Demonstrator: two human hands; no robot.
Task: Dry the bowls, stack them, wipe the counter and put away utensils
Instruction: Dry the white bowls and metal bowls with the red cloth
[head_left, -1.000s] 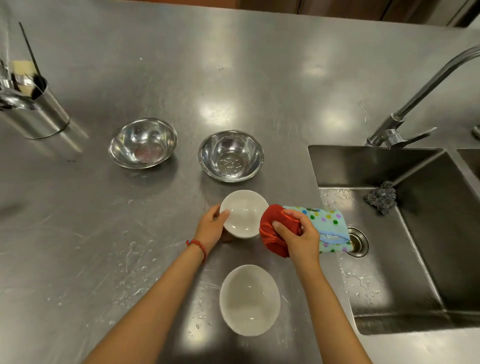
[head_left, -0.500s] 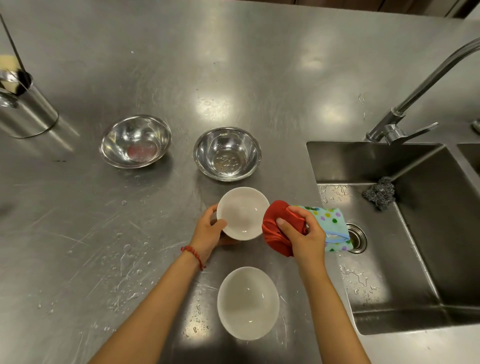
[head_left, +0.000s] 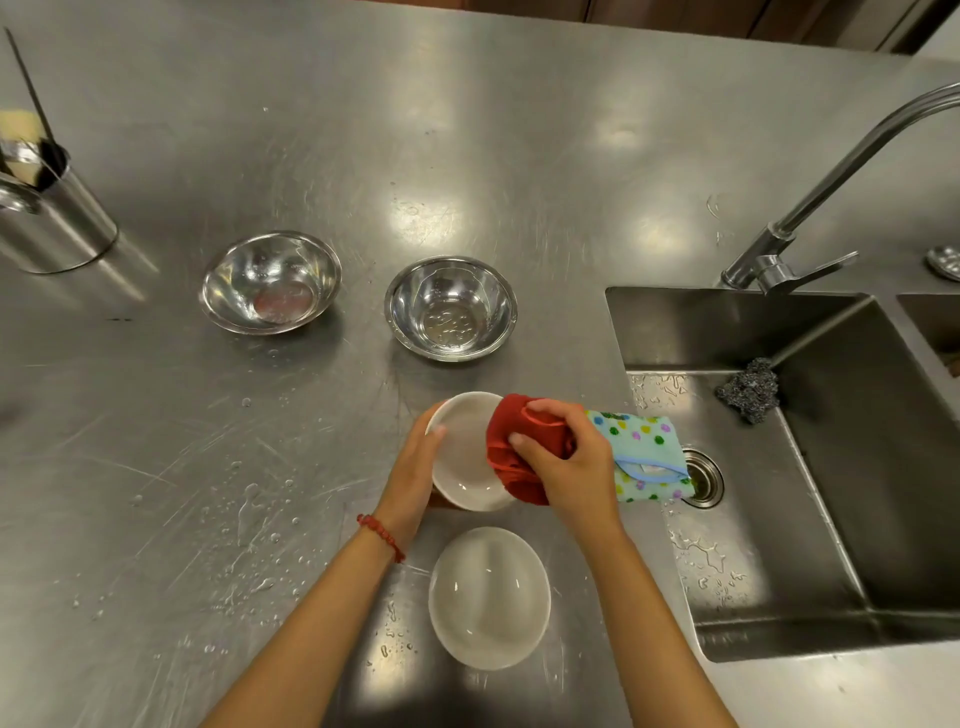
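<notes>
My left hand (head_left: 413, 475) grips a small white bowl (head_left: 462, 457) by its left rim and holds it tilted above the counter. My right hand (head_left: 569, 462) clutches a cloth (head_left: 649, 452), red at one end and dotted light blue at the other, and presses the red part (head_left: 511, 441) onto the bowl's right edge. A second white bowl (head_left: 488, 597) rests on the steel counter (head_left: 467, 130) just below. Two steel bowls (head_left: 270, 283) (head_left: 451, 307) stand further back; the right one has water drops inside.
A steel utensil holder (head_left: 57, 218) with utensils stands at the far left. The sink (head_left: 810, 467) lies to the right with a steel scourer (head_left: 748, 389), a drain (head_left: 704, 478) and a tap (head_left: 810, 208). Water drops (head_left: 249, 519) speckle the counter on the left.
The held bowl has tilted more toward the right. My right hand has brought the red end of the cloth over the bowl's right rim.
</notes>
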